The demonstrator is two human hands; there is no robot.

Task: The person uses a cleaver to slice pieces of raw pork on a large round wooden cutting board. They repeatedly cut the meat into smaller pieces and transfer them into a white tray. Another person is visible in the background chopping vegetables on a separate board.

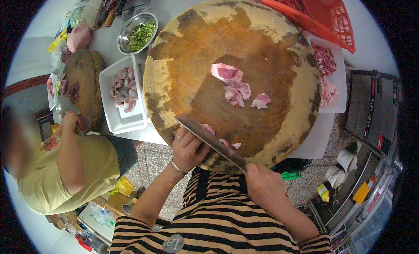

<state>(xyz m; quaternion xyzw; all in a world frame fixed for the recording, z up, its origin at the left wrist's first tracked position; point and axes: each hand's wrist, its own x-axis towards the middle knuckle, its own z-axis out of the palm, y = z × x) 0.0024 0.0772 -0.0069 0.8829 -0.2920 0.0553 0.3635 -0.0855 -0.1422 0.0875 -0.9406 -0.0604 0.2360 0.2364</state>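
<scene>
My right hand [265, 185] grips the handle of a cleaver [211, 141], whose long blade slants up and left across the near edge of a big round wooden chopping block [183, 41]. Right behind the blade, on my side, is my left hand [190, 149], with a bracelet at the wrist; its fingertips are partly hidden, so what it presses or holds cannot be told. Small bits of raw meat [208, 129] lie just beyond the blade. At the middle of the block sit a larger piece of raw meat [227, 73] and several smaller pieces [237, 94].
Left of the block stand a white tray of meat pieces [140, 113] and a metal bowl of chopped greens [155, 28]. To the right are a white tray of sliced meat [342, 90] and a red plastic basket [340, 21]. A co-worker [75, 168] works at another block [88, 67].
</scene>
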